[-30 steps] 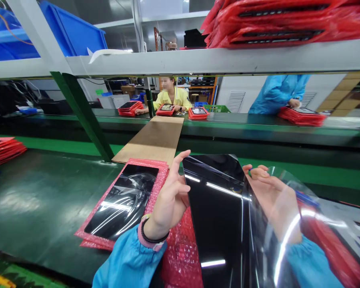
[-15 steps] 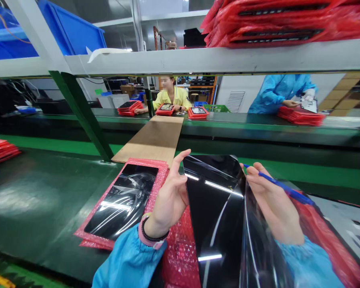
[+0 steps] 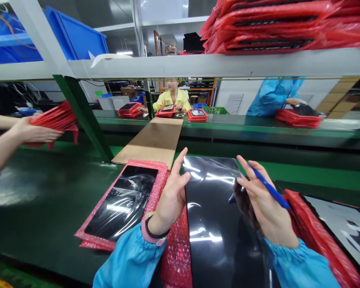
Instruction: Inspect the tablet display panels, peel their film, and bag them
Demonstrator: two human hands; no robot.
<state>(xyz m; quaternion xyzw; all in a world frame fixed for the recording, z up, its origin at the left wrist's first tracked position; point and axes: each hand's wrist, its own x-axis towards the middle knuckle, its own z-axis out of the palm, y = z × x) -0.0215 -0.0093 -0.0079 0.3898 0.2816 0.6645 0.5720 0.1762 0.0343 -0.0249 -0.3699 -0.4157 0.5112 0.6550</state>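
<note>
A black glossy screen panel (image 3: 216, 236) lies in front of me, long side towards me, with clear film over its face. My left hand (image 3: 171, 194) rests against its left edge, thumb and index finger spread apart; its lower fingers are partly hidden. At the upper right of the panel is my right hand (image 3: 270, 208), with a blue pen (image 3: 270, 187) held between its fingers and its fingertips by the film's edge. Left of my left hand, another black screen panel (image 3: 124, 204) lies on red bubble-wrap bags (image 3: 88, 237).
To the right lie red bags with a grey-backed panel (image 3: 345, 228). A co-worker's hands (image 3: 39, 130) hold red bags at left. A brown board (image 3: 153, 140) bridges to the far bench, where two people work. Above, a shelf beam (image 3: 183, 66) carries red-wrapped stacks.
The film that stood raised at the panel's right side now lies flatter over it. My right hand's fingers have spread somewhat. A co-worker's hands with red bags have entered at left.
</note>
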